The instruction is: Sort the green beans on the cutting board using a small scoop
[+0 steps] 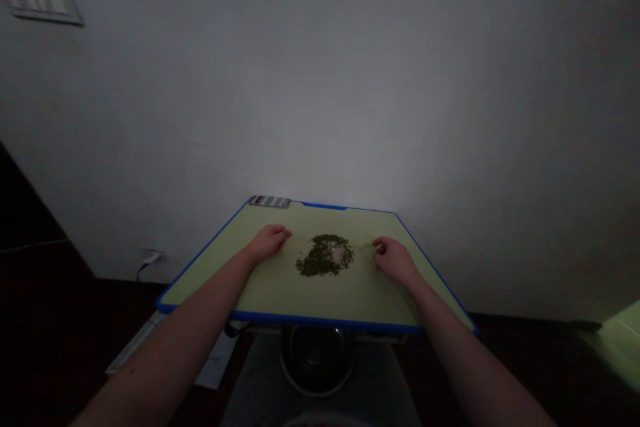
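Note:
A loose pile of small green seeds or beans (316,260) lies in the middle of the pale yellow-green tabletop (280,293). On the pile's right part is a patch of whitish grains (339,254). My left hand (269,242) rests on the table left of the pile, apart from it. Its fingers are curled closed, and whether anything is in them is hidden. To the right of the pile, my right hand (393,258) is closed around a thin, pale utensil (379,248). The utensil's faint tip points left toward the pile; its exact kind is too dim to tell.
A phone-like flat object (270,201) lies at the table's far left corner. Blue edging (325,321) runs round the tabletop. Below the near edge, a shiny metal bowl (317,363) sits at my lap. A grey wall (340,80) stands behind the table. The room is dark.

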